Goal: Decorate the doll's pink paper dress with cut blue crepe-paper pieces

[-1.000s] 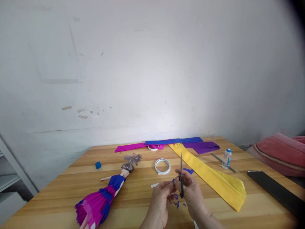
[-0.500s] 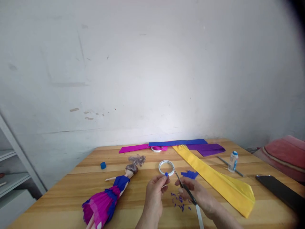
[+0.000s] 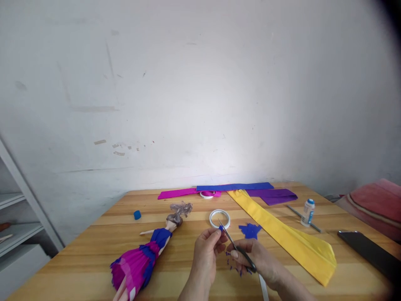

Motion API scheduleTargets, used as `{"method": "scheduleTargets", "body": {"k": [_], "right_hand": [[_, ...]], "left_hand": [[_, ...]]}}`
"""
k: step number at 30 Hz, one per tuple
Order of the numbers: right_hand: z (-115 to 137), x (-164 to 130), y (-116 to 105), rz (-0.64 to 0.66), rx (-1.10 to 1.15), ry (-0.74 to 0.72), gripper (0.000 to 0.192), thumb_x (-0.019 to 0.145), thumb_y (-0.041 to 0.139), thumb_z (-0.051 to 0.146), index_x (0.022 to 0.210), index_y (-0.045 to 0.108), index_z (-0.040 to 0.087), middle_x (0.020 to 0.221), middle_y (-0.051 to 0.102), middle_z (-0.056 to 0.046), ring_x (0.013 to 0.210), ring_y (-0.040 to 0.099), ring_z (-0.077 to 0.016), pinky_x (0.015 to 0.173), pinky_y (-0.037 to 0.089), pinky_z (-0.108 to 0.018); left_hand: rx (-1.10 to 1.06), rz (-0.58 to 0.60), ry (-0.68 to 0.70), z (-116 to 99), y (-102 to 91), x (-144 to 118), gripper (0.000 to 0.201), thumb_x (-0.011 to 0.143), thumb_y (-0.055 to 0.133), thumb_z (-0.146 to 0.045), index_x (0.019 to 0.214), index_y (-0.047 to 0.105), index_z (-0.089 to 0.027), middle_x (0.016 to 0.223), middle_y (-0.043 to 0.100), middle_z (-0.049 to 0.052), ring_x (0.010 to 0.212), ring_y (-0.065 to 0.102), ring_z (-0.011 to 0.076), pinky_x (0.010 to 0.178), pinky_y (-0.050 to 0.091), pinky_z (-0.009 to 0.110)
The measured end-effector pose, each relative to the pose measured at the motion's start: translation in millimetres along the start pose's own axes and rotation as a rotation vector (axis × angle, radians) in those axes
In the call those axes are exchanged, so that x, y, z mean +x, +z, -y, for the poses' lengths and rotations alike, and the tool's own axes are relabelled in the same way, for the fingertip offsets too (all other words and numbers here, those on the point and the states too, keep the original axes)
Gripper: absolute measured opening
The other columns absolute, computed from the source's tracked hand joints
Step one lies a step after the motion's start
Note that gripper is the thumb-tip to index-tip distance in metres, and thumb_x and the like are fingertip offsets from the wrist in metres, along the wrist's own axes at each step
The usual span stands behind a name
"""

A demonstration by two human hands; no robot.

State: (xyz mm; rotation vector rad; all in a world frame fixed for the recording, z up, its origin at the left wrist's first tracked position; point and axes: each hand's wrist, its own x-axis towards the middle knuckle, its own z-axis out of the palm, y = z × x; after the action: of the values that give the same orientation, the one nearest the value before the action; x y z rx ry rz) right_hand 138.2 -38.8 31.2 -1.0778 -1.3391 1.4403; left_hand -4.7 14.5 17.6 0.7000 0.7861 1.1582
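Note:
My left hand (image 3: pixel 205 255) pinches a small piece of blue crepe paper (image 3: pixel 221 228) between thumb and fingers. In my right hand (image 3: pixel 258 257) are black-handled scissors (image 3: pixel 239 249), their blades pointing up and left, right at the blue piece. Tiny blue snippets (image 3: pixel 232 265) lie on the wood below the hands, partly covered by the right one. Just beyond the left fingertips rests a white tape roll (image 3: pixel 210 217). A larger blue scrap (image 3: pixel 249 230) lies behind the right hand. To the left, a doll (image 3: pixel 144 259) in a magenta and blue paper dress lies on its back.
Strips of yellow (image 3: pixel 282 234), blue (image 3: pixel 234 187), magenta (image 3: pixel 178 193) and purple paper (image 3: pixel 278 195) stretch across the table. A glue bottle (image 3: pixel 308 213), a grey rod (image 3: pixel 296 211) and a black phone-like slab (image 3: pixel 369 253) are on the right. A blue cap (image 3: pixel 137 215) sits left.
The scissors have swung left, so their blades now meet the blue piece in my left hand. My right hand has shifted slightly, covering more of the snippets.

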Motion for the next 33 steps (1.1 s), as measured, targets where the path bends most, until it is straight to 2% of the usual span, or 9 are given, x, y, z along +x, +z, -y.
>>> {"method": "scheduleTargets", "body": {"k": [4,9,16,23,33], "right_hand": [[0,0,-1,0.002,-0.024,-0.006,0.040,0.069,0.065,0.050,0.080,0.063,0.012,0.052,0.052,0.003,0.044,0.042,-0.0059,0.043,0.024,-0.018],[-2,1,2,-0.006,-0.048,-0.029,0.039,0.071,0.063,0.052,0.073,0.062,0.012,0.051,0.050,0.003,0.045,0.041,-0.0064,0.044,0.026,-0.019],[-11,7,5,0.001,-0.079,-0.070,0.038,0.072,0.062,0.051,0.075,0.062,0.013,0.052,0.047,0.004,0.044,0.039,-0.0066,0.044,0.028,-0.019],[-13,8,8,0.002,-0.081,-0.097,0.041,0.072,0.060,0.054,0.070,0.059,0.013,0.051,0.043,0.005,0.044,0.036,-0.0068,0.043,0.027,-0.019],[-12,7,9,-0.013,-0.117,-0.084,0.046,0.069,0.059,0.060,0.068,0.059,0.015,0.051,0.043,0.004,0.045,0.036,-0.0076,0.045,0.027,-0.020]], "left_hand": [[-0.048,0.007,0.004,2,1.6,0,0.020,0.059,0.075,-0.023,0.069,0.063,-0.011,0.067,0.067,0.007,0.062,0.062,0.0138,0.054,0.048,0.021],[-0.125,0.001,-0.014,4,1.3,0,0.015,0.061,0.074,-0.019,0.067,0.062,-0.012,0.066,0.067,0.006,0.062,0.062,0.0132,0.055,0.048,0.021],[-0.204,-0.122,-0.065,14,4.4,-1,0.009,0.065,0.069,-0.015,0.070,0.061,-0.012,0.068,0.067,0.006,0.060,0.062,0.0132,0.048,0.045,0.020],[-0.292,-0.172,-0.125,15,9.1,-5,0.005,0.070,0.064,-0.014,0.073,0.062,-0.011,0.065,0.065,0.007,0.053,0.059,0.0122,0.048,0.045,0.021],[-0.303,-0.164,-0.117,15,11.0,-8,0.005,0.068,0.066,-0.015,0.070,0.062,-0.012,0.061,0.064,0.004,0.050,0.057,0.0111,0.046,0.042,0.020]]}}
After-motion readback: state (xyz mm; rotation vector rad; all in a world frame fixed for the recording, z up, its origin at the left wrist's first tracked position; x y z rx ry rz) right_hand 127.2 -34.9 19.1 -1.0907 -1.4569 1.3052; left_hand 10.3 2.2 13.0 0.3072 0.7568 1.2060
